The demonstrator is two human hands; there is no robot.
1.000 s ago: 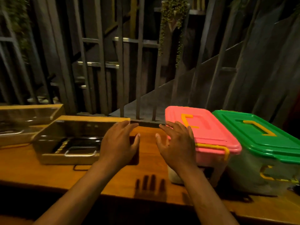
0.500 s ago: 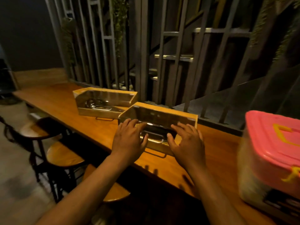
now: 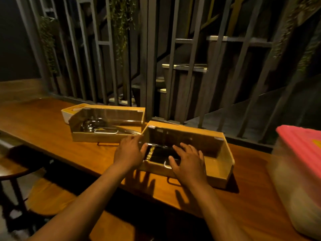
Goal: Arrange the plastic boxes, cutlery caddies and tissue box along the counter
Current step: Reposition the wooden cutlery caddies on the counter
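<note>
1. A grey metal railing [image 3: 149, 58] of upright bars stands along the far edge of the wooden counter [image 3: 43, 126].
2. Trailing green plants [image 3: 121, 23] hang among the railing's bars.
3. Behind the railing, stair steps [image 3: 184, 67] show.
4. Below the counter's near edge stand round wooden stools [image 3: 46, 197].

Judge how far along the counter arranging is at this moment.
Looks done: the far cutlery caddy sits by the railing, with what may be the tissue box behind it. In hand: both the left hand and right hand rest open on the near cutlery caddy, which lies angled on the counter. Left: straightening it; the pink-lidded box sits apart.
</note>
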